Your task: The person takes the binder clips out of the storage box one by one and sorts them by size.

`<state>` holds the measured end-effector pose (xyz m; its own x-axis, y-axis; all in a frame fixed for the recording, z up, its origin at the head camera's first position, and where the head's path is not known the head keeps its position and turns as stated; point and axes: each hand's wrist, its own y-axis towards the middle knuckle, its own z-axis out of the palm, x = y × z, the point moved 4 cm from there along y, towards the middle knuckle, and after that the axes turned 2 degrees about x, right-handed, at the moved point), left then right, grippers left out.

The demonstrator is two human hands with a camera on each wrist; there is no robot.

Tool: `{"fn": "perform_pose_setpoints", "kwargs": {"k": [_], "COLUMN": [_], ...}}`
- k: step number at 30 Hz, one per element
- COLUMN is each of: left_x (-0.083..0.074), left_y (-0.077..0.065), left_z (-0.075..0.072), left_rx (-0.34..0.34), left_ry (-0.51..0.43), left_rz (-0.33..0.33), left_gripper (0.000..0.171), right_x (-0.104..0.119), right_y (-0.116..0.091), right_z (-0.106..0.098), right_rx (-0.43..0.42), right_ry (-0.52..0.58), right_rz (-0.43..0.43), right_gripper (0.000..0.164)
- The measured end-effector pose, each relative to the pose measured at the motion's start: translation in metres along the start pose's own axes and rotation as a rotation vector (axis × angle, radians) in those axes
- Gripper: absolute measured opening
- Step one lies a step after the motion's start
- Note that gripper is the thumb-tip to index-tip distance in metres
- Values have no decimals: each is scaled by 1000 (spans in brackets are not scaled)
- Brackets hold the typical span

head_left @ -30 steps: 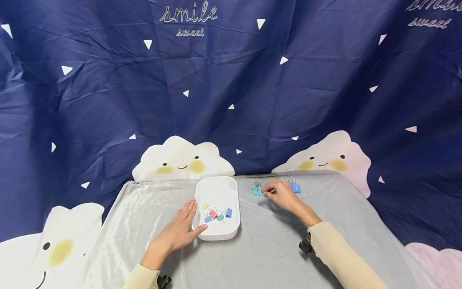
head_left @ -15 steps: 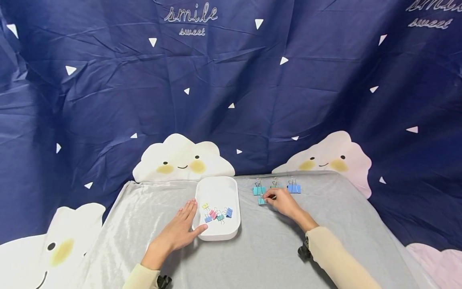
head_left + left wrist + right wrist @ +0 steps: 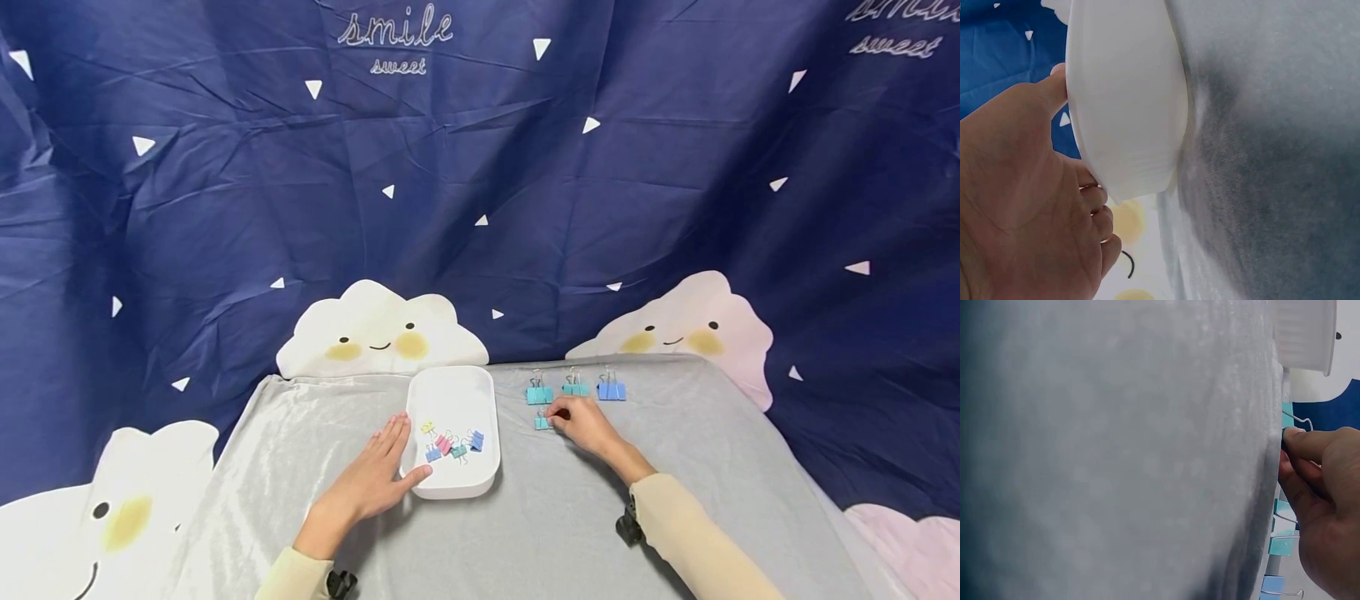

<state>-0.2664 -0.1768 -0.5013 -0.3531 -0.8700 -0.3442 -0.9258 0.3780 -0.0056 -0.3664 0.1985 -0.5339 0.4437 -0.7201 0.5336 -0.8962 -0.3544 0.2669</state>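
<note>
My left hand (image 3: 372,471) lies along the left rim of a white plastic tray (image 3: 450,377), fingers extended and thumb over the near left corner. In the left wrist view, the palm and curved fingertips of the left hand (image 3: 1035,187) meet the side of the tray (image 3: 1125,100). With thumb and forefinger, my right hand (image 3: 588,423) pinches a small teal binder clip (image 3: 542,423) low over the grey cloth. Just behind it stand a larger teal binder clip (image 3: 538,396), a second teal binder clip (image 3: 575,389) and a blue binder clip (image 3: 612,391) in a row.
Inside the tray, near its front, lie several small binder clips: a yellow clip (image 3: 427,427), a pink clip (image 3: 444,444), a green clip (image 3: 459,451) and blue ones. Grey cloth (image 3: 540,533) covers the table, which ends at a dark blue curtain (image 3: 450,167).
My right hand has drawn the small teal clip toward me, from in front of the larger teal clip to a spot nearer. The left hand and the tray stay put.
</note>
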Motion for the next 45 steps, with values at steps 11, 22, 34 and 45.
{"fn": "perform_pose_setpoints", "kwargs": {"k": [11, 22, 34, 45], "left_x": [0, -2, -1, -4], "left_y": [0, 0, -3, -3], "left_z": [1, 1, 1, -1], "left_rx": [4, 5, 7, 6], "left_ry": [6, 5, -5, -11], "left_rz": [-1, 0, -4, -3], "left_gripper": [97, 97, 97, 96], "right_x": [-1, -1, 30, 89], "right_y": [0, -1, 15, 50], "right_z": [1, -1, -22, -26], "right_rx": [11, 28, -21, 39], "right_ry": [49, 63, -30, -57], "right_rz": [25, 33, -52, -205], "right_gripper": [8, 7, 11, 7]}}
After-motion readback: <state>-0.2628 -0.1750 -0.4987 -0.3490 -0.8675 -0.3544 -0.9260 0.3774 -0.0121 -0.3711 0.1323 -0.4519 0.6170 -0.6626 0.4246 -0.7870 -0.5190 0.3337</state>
